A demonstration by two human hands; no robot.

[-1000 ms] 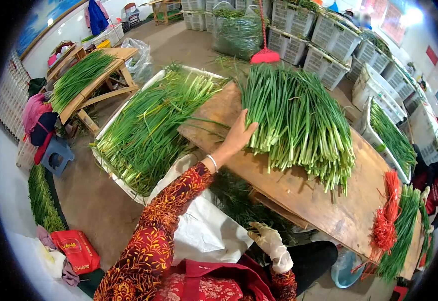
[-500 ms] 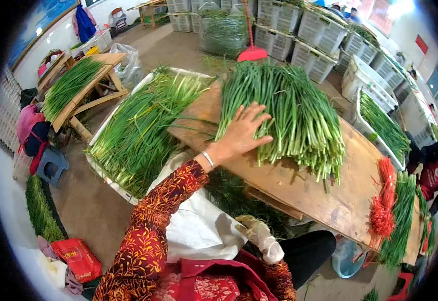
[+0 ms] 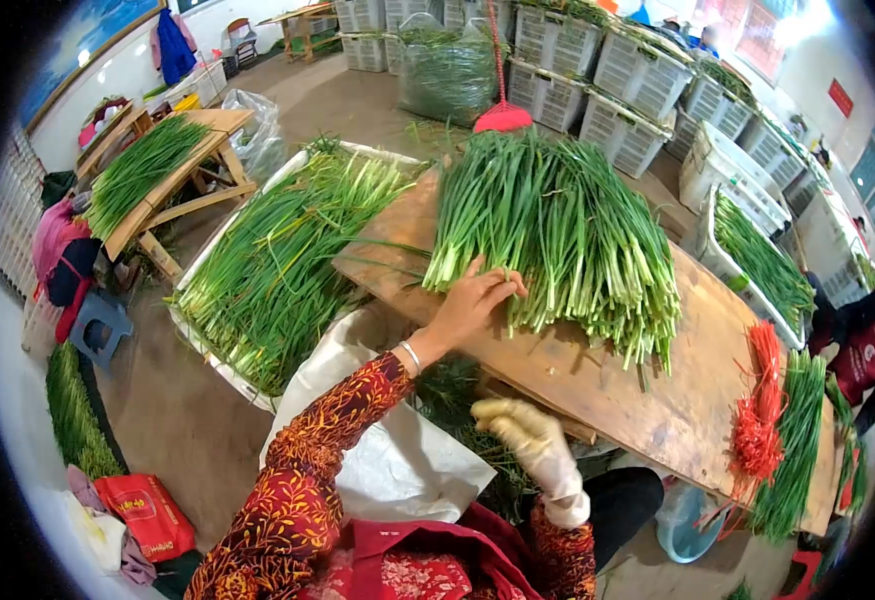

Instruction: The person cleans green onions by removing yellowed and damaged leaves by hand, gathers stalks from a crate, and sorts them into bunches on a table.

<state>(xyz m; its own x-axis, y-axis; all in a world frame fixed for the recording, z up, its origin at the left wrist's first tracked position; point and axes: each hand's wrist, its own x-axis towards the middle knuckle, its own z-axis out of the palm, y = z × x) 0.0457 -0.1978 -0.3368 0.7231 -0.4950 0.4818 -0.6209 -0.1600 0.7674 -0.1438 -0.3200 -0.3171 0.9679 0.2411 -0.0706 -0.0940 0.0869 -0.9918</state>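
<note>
A thick pile of garlic chives [image 3: 557,230] lies on a wooden board [image 3: 697,400], with its pale cut ends toward me. My left hand [image 3: 472,305], bare with a bracelet at the wrist, is at the stem ends on the pile's near left side. Its fingers are bent and closed on a few stems, whose number I cannot make out. My right hand [image 3: 535,445], in a pale glove, hangs above my lap just short of the board's near edge. Those fingers are curled together, and nothing shows in them.
Left of the board stands a white crate of chives [image 3: 277,270]. Red ties [image 3: 760,410] and a smaller chive bundle [image 3: 795,440] lie at the board's right end. A blue basin [image 3: 690,525] sits below. Stacked crates [image 3: 622,130] and a red broom [image 3: 503,117] stand behind.
My left hand has drawn back from lying spread on the pile to its stem ends, and its fingers have bent closed. My gloved right hand has risen from my lap.
</note>
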